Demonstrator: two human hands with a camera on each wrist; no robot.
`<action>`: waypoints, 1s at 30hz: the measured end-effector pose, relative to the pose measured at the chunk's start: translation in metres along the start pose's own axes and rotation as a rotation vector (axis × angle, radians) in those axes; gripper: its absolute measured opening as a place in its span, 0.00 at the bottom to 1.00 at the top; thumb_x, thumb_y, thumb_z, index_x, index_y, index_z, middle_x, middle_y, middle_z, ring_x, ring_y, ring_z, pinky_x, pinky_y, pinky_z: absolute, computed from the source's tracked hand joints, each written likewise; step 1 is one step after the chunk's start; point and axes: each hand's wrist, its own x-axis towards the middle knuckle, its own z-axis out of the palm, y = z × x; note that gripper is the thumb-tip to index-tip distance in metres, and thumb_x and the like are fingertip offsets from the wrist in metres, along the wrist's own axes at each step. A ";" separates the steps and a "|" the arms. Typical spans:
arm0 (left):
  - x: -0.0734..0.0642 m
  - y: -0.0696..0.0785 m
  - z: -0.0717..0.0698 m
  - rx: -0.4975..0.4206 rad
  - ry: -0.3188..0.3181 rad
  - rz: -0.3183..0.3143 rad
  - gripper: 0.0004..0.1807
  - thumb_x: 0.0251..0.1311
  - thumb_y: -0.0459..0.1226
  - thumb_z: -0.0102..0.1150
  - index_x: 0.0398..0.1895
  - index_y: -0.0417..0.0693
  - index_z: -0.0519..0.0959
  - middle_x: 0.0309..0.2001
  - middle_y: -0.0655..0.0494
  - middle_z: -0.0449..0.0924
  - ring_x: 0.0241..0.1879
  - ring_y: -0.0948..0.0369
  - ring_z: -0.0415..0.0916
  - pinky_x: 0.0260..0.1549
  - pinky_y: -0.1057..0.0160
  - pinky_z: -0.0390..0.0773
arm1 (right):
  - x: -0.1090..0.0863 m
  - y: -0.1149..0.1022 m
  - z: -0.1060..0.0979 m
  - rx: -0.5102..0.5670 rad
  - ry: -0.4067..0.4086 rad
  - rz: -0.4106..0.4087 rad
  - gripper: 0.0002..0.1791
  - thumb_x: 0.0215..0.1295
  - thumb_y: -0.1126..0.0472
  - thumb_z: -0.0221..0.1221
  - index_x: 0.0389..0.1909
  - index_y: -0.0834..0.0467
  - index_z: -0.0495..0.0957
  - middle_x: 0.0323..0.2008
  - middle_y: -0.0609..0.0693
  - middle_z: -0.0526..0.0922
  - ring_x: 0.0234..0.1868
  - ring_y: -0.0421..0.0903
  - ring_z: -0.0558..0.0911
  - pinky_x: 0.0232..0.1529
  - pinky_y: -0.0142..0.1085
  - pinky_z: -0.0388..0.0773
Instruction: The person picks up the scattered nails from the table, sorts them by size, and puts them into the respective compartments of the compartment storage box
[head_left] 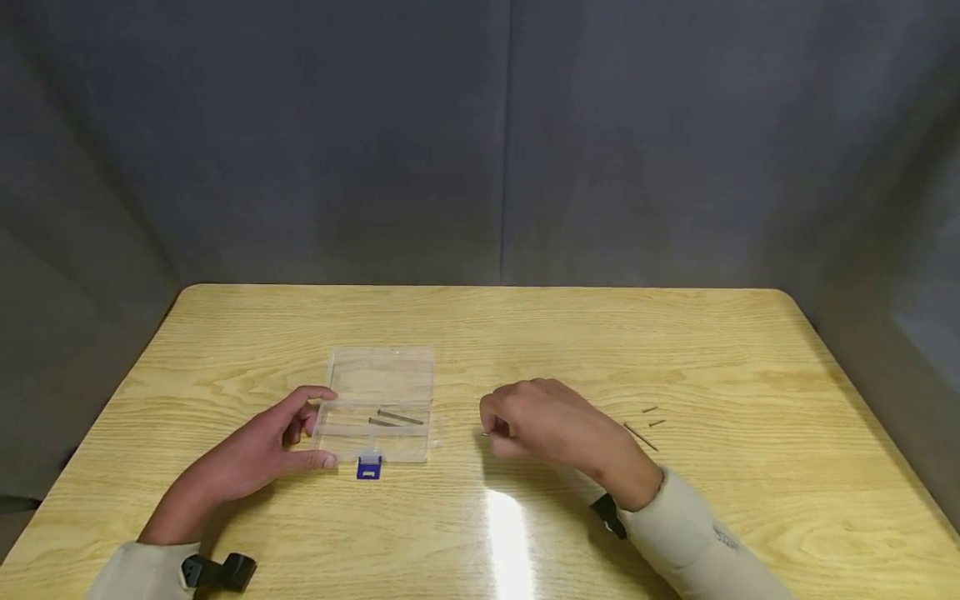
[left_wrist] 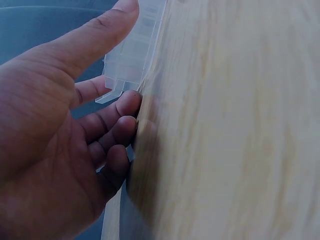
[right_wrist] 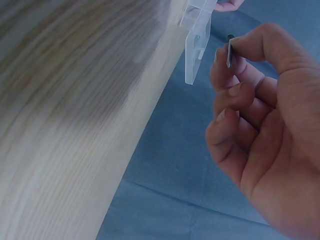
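A clear plastic box (head_left: 408, 450) with a blue latch (head_left: 369, 468) lies on the table with its lid (head_left: 382, 375) laid back. Two long nails (head_left: 401, 417) rest inside it. My left hand (head_left: 251, 446) holds the box at its left end, thumb at the front corner and index finger near the hinge side. To the right of the box, my right hand (head_left: 543, 425) is above the table. Between its thumb and forefinger it pinches a small nail (right_wrist: 230, 52), point downward in the right wrist view; the other fingers are curled.
Right of my right hand, a long nail (head_left: 641, 437) and two short nails (head_left: 657, 422) lie on the wooden table (head_left: 750, 375). Grey curtains (head_left: 300, 150) hang behind the table and at its sides. Light glares off the tabletop near the front.
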 end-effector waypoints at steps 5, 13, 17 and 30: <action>0.000 0.001 0.001 -0.002 0.003 -0.003 0.37 0.60 0.45 0.75 0.68 0.48 0.66 0.40 0.51 0.64 0.36 0.58 0.63 0.34 0.60 0.66 | 0.008 -0.002 0.001 0.009 -0.008 -0.005 0.10 0.56 0.69 0.62 0.28 0.50 0.77 0.27 0.37 0.75 0.26 0.34 0.72 0.27 0.31 0.72; 0.000 -0.002 0.002 -0.019 0.003 0.002 0.37 0.61 0.44 0.74 0.69 0.48 0.66 0.40 0.50 0.64 0.36 0.58 0.63 0.35 0.60 0.67 | 0.024 -0.010 0.003 0.013 -0.012 -0.019 0.10 0.57 0.68 0.60 0.26 0.47 0.75 0.25 0.35 0.73 0.25 0.34 0.70 0.27 0.31 0.69; -0.001 -0.003 0.002 -0.024 0.008 0.004 0.37 0.61 0.43 0.75 0.69 0.47 0.67 0.40 0.50 0.64 0.36 0.58 0.63 0.35 0.60 0.67 | 0.033 -0.014 0.007 0.008 -0.006 -0.039 0.11 0.57 0.68 0.60 0.26 0.46 0.75 0.24 0.35 0.72 0.24 0.33 0.69 0.26 0.31 0.67; -0.001 -0.002 0.000 0.003 0.010 -0.003 0.37 0.61 0.45 0.75 0.69 0.48 0.66 0.40 0.51 0.64 0.36 0.58 0.64 0.35 0.60 0.66 | 0.056 -0.028 0.022 -0.002 0.013 -0.057 0.11 0.59 0.67 0.61 0.27 0.46 0.76 0.25 0.36 0.73 0.25 0.33 0.69 0.26 0.30 0.67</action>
